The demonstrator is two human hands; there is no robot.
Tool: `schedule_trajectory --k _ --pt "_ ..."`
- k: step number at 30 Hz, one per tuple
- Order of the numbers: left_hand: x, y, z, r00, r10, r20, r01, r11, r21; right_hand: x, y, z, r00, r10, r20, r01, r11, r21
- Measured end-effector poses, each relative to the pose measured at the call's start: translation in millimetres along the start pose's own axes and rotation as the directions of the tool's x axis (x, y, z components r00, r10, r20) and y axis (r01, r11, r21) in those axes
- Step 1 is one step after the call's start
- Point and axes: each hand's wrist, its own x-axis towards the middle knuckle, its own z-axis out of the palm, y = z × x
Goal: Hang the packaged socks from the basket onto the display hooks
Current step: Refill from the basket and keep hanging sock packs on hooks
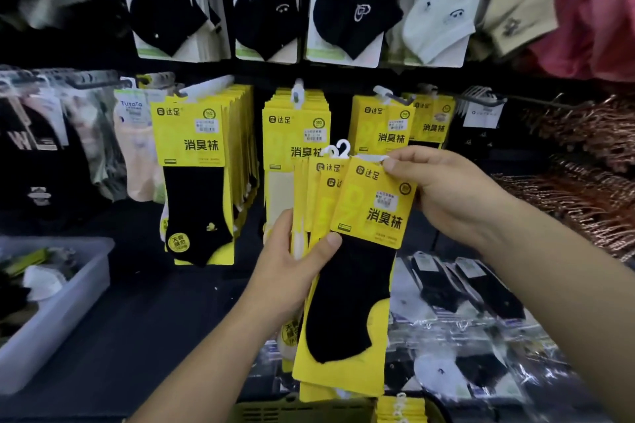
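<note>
My left hand [295, 261] grips a fanned stack of yellow sock packs [321, 203] from below, thumb across the front. My right hand [443, 192] pinches the top corner of the front pack [374, 213], a yellow card with a black sock, beside its white hanger tab. White plastic hanger loops [342, 148] stick up from the packs behind. Display hooks [297, 93] on the black wall carry matching yellow packs at left [196, 161], centre and right [385, 127]. The basket [302, 409] shows at the bottom edge with more yellow packs [400, 409] in it.
A grey plastic bin [68, 299] with loose items stands at the left. Bagged socks [457, 306] lie on the shelf at lower right. Copper-coloured hangers [591, 182] pile at the right. Black, white and beige socks [350, 0] hang in the row above.
</note>
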Motion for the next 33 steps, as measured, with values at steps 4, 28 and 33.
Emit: schedule_trajectory --k 4,28,33 --pt "7.7 1.3 -4.4 0.999 0.003 -0.048 -0.006 0.999 -0.054 13.3 -2.2 -6.4 0.997 -0.013 -0.076 0.011 0.999 -0.030" --pt "21.3 9.1 -13.9 0.996 0.013 -0.086 -0.023 0.993 -0.114 95.2 -20.8 -31.3 0.838 -0.505 -0.206 0.336 0.775 -0.535" --pt "21.9 8.0 -10.8 0.997 -0.002 -0.079 -0.010 0.989 -0.150 87.3 -11.2 -33.5 0.807 -0.480 -0.345 0.195 0.767 -0.611"
